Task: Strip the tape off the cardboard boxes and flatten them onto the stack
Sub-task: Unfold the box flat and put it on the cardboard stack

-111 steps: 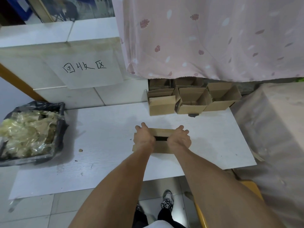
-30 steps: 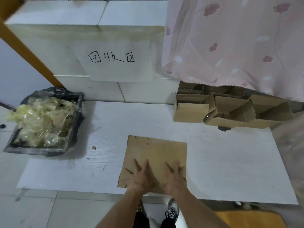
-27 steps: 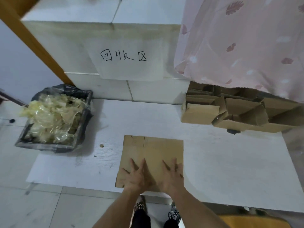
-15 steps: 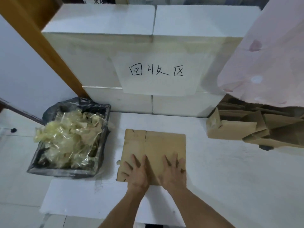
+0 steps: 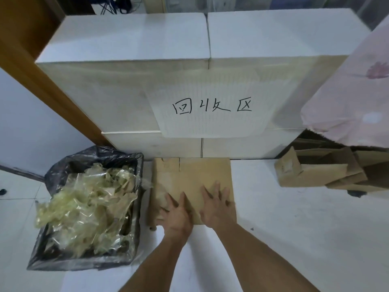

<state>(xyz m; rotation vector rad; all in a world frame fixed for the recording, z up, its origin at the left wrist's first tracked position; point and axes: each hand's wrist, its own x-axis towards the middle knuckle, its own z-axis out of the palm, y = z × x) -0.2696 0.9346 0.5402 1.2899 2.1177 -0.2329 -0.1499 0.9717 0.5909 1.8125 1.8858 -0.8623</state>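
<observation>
One flattened box (image 5: pixel 192 180) lies flat on the white counter (image 5: pixel 294 218), its far edge up against the white blocks (image 5: pixel 168 85) under the handwritten sign (image 5: pixel 212 106), just right of the bin (image 5: pixel 88 207). No tape shows on its upper face, so this one looks stripped and collapsed; whether other sheets lie beneath it cannot be told. The left hand (image 5: pixel 176 216) and the right hand (image 5: pixel 216 205) both press down on its near half, fingers (image 5: pixel 217 187) spread straight and gripping nothing, side by side and nearly touching.

What is left sits at the far right: a cluster of unflattened boxes (image 5: pixel 328 171), still three-dimensional with flaps standing open, partly tucked under the pink curtain (image 5: pixel 353 98). Their count is unclear and tape on them is too small to judge. So the job seems partway through, with several boxes to go.

The flattened sheet is plain brown corrugated card, matte, with a slit between two flaps at its far left corner and a slightly ragged left edge. The bin is lined with a glossy black bag and heaped with crumpled yellowish transparent tape (image 5: pixel 84 207), shiny and creased, some with brown paper stuck to it. The blocks look smooth and chalky; the curtain is thin fabric with a faded leaf print
</observation>
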